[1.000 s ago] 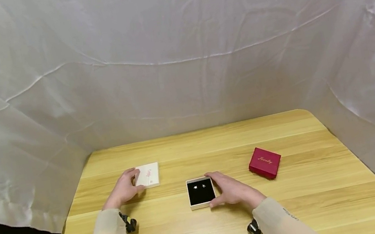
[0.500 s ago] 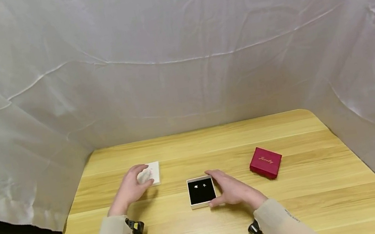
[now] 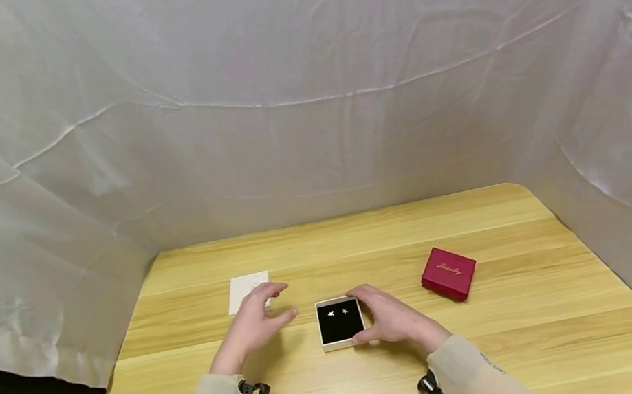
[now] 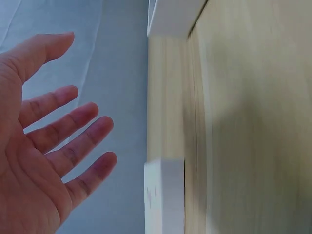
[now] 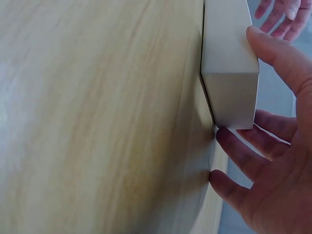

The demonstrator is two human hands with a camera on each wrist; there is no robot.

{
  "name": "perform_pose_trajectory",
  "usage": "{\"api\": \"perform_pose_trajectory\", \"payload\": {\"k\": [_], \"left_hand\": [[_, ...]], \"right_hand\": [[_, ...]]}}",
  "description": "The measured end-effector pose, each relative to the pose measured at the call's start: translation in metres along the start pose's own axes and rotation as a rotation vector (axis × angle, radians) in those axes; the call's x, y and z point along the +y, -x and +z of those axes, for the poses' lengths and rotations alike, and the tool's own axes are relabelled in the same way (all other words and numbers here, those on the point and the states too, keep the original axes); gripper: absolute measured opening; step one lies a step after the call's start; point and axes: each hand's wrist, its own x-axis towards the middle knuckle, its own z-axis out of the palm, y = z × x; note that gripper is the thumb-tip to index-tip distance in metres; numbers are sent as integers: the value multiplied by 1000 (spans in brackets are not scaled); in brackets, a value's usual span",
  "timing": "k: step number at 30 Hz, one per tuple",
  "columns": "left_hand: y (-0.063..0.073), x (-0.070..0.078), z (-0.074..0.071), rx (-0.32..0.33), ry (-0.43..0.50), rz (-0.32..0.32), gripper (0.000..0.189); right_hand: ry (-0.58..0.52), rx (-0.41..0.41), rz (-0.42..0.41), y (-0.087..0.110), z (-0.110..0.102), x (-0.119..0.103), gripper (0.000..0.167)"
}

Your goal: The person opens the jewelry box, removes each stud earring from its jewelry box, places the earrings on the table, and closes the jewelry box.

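An open white jewelry box (image 3: 337, 345) with a black insert sits mid-table. Two small star-shaped earrings (image 3: 331, 313) are set in the insert. My right hand (image 3: 395, 317) holds this box from its right side, thumb at the near edge and fingers at the far edge; in the right wrist view the thumb (image 5: 273, 48) touches its wall. My left hand (image 3: 255, 328), fingers spread and holding nothing, hovers between the box and a white lid (image 3: 245, 285) lying at the left. That hand partly covers the lid in the head view. Pink print on the lid shows faintly.
A dark red jewelry box (image 3: 448, 274) with gold lettering lies right of my right hand. The wooden table (image 3: 337, 249) is bordered at the back and sides by pale hanging cloth (image 3: 307, 143).
My left hand has left the white lid and moved right, toward the open box. The lid stays in place. My right hand keeps its hold on the box.
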Motion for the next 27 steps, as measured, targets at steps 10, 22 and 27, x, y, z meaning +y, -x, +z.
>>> {"api": "perform_pose_trajectory", "payload": {"k": [10,22,27], "left_hand": [[-3,18,31,-46,0,18,41],[-9,21,60,-94,-67,36,27],[-11,20,66,-108,-81,28,26]], "right_hand": [[-16,-4,6,-2,1,1,86],[-36,24,2,-1,2,4,87],[-50,11,13,-2,3,3,87]]}}
